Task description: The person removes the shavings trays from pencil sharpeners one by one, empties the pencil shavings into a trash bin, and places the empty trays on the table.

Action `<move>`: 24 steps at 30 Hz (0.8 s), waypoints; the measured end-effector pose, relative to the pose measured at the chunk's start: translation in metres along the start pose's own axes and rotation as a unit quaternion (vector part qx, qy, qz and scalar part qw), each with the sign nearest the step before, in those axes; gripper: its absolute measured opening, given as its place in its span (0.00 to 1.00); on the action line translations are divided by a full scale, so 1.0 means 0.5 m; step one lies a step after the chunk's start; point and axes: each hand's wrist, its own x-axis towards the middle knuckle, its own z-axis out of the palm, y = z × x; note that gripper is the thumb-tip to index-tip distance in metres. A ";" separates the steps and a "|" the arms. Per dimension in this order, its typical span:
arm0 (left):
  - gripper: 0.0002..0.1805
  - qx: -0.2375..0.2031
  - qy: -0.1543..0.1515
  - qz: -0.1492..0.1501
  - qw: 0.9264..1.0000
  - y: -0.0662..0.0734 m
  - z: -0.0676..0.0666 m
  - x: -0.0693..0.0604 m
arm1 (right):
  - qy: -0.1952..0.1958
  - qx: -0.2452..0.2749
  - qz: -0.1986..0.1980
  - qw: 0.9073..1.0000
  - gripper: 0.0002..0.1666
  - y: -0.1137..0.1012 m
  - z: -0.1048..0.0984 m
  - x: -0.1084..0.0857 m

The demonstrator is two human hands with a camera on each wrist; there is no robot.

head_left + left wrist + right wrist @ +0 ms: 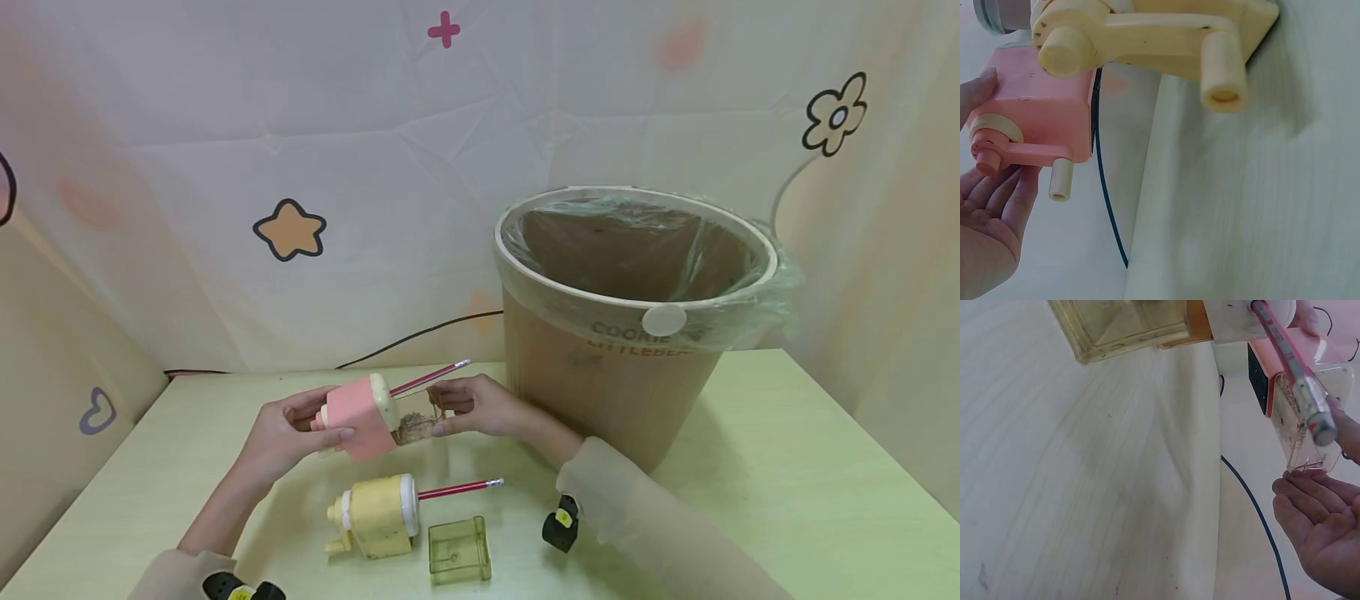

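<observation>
Both forearms (228, 508) slanted inward; I watched the left hand (279, 431) grip between thumb (337, 437) and fingers (1021, 195) while the right hand (483, 405) pinched, just opposite it.

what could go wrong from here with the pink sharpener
The shavings in the clear drawer might spill, since the right hand grips it over the table, not over the bin. The pencil jutting from the pink sharpener near that hand could get knocked. The left hand holds the sharpener off the table, so a slip might drop it.
</observation>
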 end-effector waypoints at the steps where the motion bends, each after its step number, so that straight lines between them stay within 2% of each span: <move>1: 0.34 0.000 -0.001 0.000 1.000 -0.001 0.000 0.000 | -0.001 -0.001 0.000 1.000 0.35 0.001 0.000 0.000; 12: 0.34 0.002 0.005 -0.003 1.000 -0.008 -0.001 0.001 | 0.013 0.016 0.009 1.000 0.35 0.008 -0.002 -0.009; 24: 0.34 0.023 0.017 -0.017 0.999 -0.018 0.004 0.001 | 0.016 0.037 0.033 0.999 0.36 0.014 -0.003 -0.024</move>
